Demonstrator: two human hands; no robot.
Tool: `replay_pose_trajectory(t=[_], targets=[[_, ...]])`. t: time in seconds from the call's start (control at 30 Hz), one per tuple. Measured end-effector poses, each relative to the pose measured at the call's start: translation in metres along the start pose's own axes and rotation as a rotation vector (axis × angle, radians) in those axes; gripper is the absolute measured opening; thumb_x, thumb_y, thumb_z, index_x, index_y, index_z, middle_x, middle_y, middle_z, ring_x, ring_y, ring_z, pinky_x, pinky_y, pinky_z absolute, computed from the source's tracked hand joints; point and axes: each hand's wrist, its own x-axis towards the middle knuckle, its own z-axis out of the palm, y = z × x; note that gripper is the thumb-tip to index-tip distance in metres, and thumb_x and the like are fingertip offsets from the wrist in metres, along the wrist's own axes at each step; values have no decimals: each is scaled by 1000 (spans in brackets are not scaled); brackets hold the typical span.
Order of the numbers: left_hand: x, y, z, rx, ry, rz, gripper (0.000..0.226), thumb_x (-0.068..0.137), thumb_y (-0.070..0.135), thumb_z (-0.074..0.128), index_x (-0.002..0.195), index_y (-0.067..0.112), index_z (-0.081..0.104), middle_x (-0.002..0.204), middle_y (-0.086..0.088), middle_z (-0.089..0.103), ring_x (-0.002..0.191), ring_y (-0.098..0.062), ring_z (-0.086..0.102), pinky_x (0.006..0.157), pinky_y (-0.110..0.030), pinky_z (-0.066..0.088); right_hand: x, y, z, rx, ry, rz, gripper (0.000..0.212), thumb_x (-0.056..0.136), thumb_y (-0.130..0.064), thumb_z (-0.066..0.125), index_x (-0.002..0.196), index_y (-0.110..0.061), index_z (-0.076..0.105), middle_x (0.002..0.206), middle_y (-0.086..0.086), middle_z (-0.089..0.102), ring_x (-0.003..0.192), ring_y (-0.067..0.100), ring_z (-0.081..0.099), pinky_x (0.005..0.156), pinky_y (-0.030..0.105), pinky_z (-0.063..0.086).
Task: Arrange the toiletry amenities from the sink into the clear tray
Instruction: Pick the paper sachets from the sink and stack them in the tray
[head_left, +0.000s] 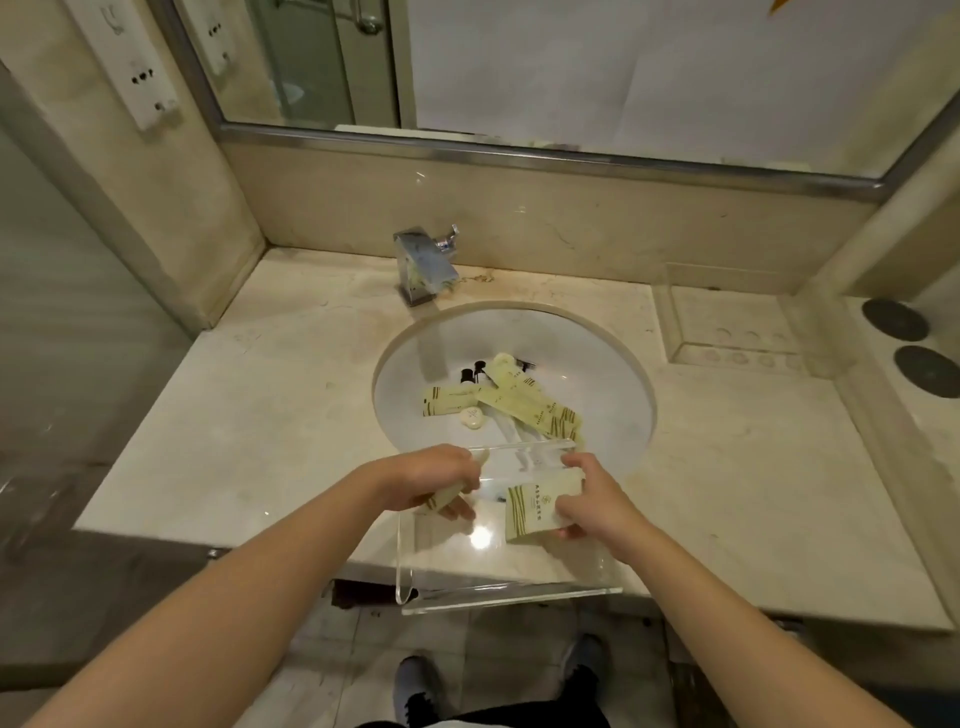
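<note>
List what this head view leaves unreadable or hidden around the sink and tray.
- Item in the left hand: the fingers cover most of it; only a pale yellow end shows.
- Printing on the yellow packet held by the right hand: too small to read.
- Small bottles in the sink: sachets overlap them, so the count is unclear.
- Clear tray far wall: transparent and behind both hands, its edge hard to trace.

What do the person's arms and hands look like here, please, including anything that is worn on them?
Both forearms are bare, with no sleeves in view. The left hand and the right hand wear no gloves, and no watch, bracelet or ring shows on either.
</note>
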Motion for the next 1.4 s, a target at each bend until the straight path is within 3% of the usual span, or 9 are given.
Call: replay_pose_trajectory(t=[0.13,0.23,0.37,0.47,0.67,0.87,1.0,1.2,1.4], targets=[[6,-7,5,461,-17,32,28,77,41,73,78,21,53,85,3,59,79,-14,56,72,-27,47,-2,2,-3,-555,-70,-40,52,84,-3,55,132,-22,45,125,8,54,99,25,60,66,29,58],[14,-15,13,700,-7,81,9,84,14,61,82,22,56,95,4,57,93,-19,58,79,-27,48,-3,2,1,-866,-93,-77,42,85,-11,53,125,-22,50,119,5,57,94,20,57,72,31,53],[19,-30,19,821,72,182,22,90,4,42,77,22,41,79,3,48,73,-18,44,66,-31,38,2,-1,12,-1232,69,-299,43,86,-36,54,127,-25,48,128,5,46,117,27,44,92,39,41],[21,-36,22,798,117,209,15,92,5,41,86,19,37,74,1,46,64,-16,40,57,-30,33,7,2,20,-1207,-22,-430,57,76,-45,64,128,-28,48,126,3,46,118,25,42,97,38,37],[16,-32,22,708,234,228,29,82,-4,42,92,19,29,69,-3,42,60,-18,35,53,-31,29,9,8,24,-1170,-61,-485,51,78,-38,66,124,-25,49,122,3,51,112,24,45,91,36,38],[12,-32,27,868,181,251,22,90,8,47,103,22,36,91,-7,59,79,-25,54,68,-37,46,11,6,19,-1137,-100,-500,47,81,-32,64,125,-29,49,122,1,52,111,21,46,92,33,39],[13,-32,33,896,121,252,16,85,10,55,93,21,47,96,-4,61,84,-21,53,71,-31,45,14,9,15,-1099,-147,-498,40,82,-28,63,121,-31,53,120,-1,53,108,18,47,91,33,44],[13,-35,33,1078,118,217,57,71,37,79,116,19,49,113,-3,55,98,-23,55,82,-37,50,14,9,16,-1077,-195,-492,38,81,-29,65,118,-30,54,117,-3,52,107,17,48,90,33,47],[15,-38,43,1137,180,280,67,70,43,79,120,15,44,117,-5,47,99,-25,53,83,-40,51,15,8,24,-1070,-225,-519,41,79,-26,65,118,-25,52,116,0,49,105,18,48,83,31,46]])
